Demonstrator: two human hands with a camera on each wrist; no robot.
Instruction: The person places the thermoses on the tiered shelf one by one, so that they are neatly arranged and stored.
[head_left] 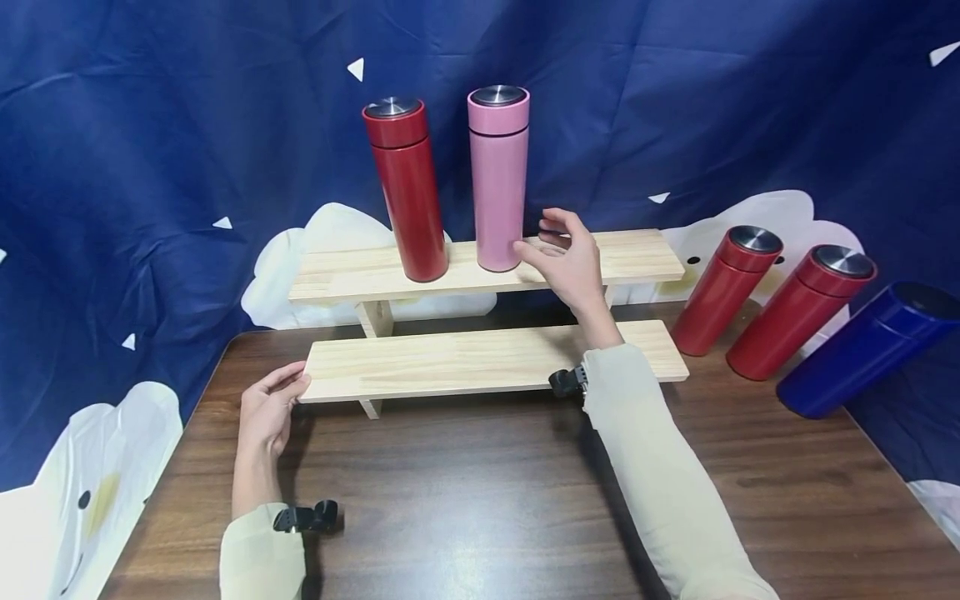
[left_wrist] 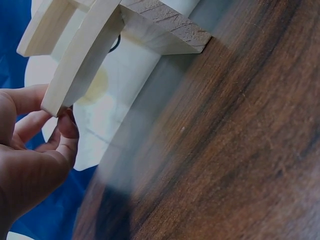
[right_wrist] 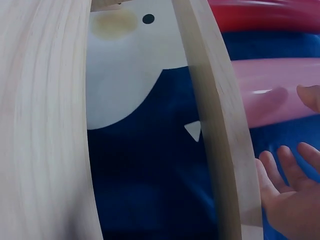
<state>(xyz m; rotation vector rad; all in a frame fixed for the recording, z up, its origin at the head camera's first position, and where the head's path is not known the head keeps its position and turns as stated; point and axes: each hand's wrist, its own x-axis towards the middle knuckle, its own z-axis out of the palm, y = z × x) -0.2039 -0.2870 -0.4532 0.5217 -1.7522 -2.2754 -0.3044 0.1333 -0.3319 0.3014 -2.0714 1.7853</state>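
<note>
A two-tier wooden shelf [head_left: 420,364] stands on the table. My left hand [head_left: 267,408] pinches the left end of its lower board, fingers above and below the corner [left_wrist: 57,102]. On the upper board stands a pink thermos [head_left: 498,192] with a steel-topped lid, upright. To its left a red thermos [head_left: 408,200] stands on the same board. My right hand [head_left: 572,262] is beside the pink thermos on its right, thumb tip right at its lower side. In the right wrist view the fingers [right_wrist: 295,170] are spread and loosely bent, apart from the pink thermos [right_wrist: 275,92].
To the right of the shelf two more red thermoses [head_left: 723,292] [head_left: 798,312] and a dark blue thermos [head_left: 862,354] stand on the brown wooden table [head_left: 465,492]. A blue cloth [head_left: 225,125] with white cloud shapes hangs behind.
</note>
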